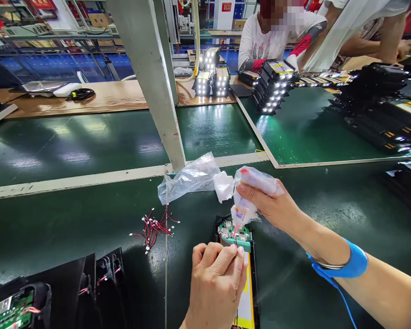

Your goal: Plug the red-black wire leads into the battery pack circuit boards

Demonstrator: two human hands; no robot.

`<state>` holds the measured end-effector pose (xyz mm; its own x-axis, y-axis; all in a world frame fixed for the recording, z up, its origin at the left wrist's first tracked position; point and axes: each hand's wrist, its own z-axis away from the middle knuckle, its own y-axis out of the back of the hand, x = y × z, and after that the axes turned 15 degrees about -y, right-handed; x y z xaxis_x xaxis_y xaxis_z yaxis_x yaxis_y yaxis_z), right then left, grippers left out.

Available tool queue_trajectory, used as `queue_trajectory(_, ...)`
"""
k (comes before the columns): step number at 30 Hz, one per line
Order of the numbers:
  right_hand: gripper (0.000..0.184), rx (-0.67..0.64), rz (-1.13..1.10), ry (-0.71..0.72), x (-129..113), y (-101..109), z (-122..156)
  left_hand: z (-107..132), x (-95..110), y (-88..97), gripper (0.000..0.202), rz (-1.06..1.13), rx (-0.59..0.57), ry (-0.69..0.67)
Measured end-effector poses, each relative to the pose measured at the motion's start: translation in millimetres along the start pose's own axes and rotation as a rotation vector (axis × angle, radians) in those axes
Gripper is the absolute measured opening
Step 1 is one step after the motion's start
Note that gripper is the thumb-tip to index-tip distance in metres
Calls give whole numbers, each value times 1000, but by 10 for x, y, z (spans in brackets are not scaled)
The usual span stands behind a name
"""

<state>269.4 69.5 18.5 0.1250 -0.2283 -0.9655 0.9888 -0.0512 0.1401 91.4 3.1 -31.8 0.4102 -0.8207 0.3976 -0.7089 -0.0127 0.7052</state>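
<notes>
- Board (233, 232) is sitting at the far end of an open black case (255, 274), which is lying by the near edge of the worktop (71, 219), about midway along it.
- Right hand (274, 205) is closing round a plastic-wrapped tube (243, 208) and tilting it nozzle-down. The tip is meeting the board's top, probably so that the contents land on one spot.
- Left hand (216, 278) is pinching thumb and forefinger tight on what looks like a red lead (237, 241) at the board's near edge, likely to keep it still under the nozzle.
- The board is lying just beyond the left fingertips and directly below the right hand.
- A blue strap (352, 265) is circling the right wrist, its cord trailing toward the near edge.
- Spare leads (154, 227) are lying loose left of the case, and a clear bag (188, 178) is lying behind them, at the foot of a grey post (157, 91).
</notes>
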Motion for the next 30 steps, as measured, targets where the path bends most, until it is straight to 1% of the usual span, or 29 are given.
queue_trajectory(5, 32, -40, 196, 26, -80, -38, -22, 22, 15, 3, 17, -26, -55, 18)
queue_trajectory(11, 31, -91, 278, 58, -128, -96, -58, 33, 25, 22, 17, -3, -50, 30)
queue_trajectory(17, 30, -99, 301, 68, -139, -94, -53, 28, 24, 24, 16, -11, -43, 20)
queue_trajectory(22, 31, -79, 318, 60, -115, -93, -59, 21, 19, 13, 16, -24, -40, 27)
queue_trajectory(27, 35, -52, 278, 30, -100, -63, -56, 13, 22, 25, 17, -45, -52, 21)
queue_trajectory(30, 34, -26, 232, 12, -90, -34, -42, 13, 30, 28, 18, -66, -64, 17)
